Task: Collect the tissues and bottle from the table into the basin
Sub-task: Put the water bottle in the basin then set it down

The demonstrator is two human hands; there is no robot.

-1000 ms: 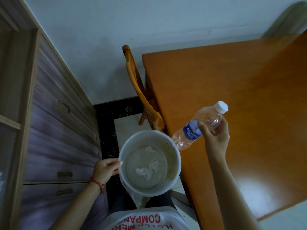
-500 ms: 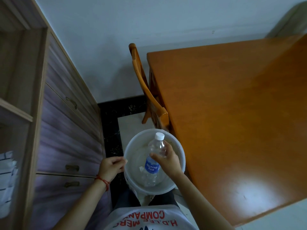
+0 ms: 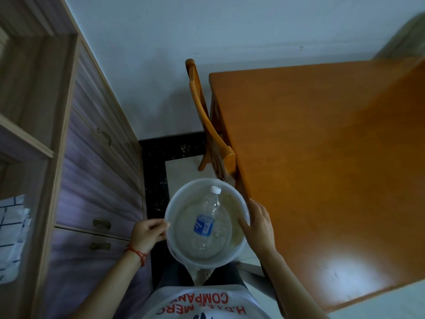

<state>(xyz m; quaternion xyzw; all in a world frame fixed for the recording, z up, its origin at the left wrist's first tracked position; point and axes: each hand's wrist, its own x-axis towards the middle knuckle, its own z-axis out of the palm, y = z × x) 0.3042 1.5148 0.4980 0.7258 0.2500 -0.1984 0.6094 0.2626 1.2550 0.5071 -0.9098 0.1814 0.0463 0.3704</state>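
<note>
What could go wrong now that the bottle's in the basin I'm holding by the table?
The bottle lies loose in the basin, cap leaning on the far wall, so tilting may roll it out. Both hands, left hand and right hand, hold only the rim and could slip. The basin sits near the table edge and chair; it might bump them.

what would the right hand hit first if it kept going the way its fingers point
The right hand grips the basin rim, fingers pointing up and left across the bowl. Going straight on, it would likely meet the bottle lying inside, though depth is unclear.
</note>
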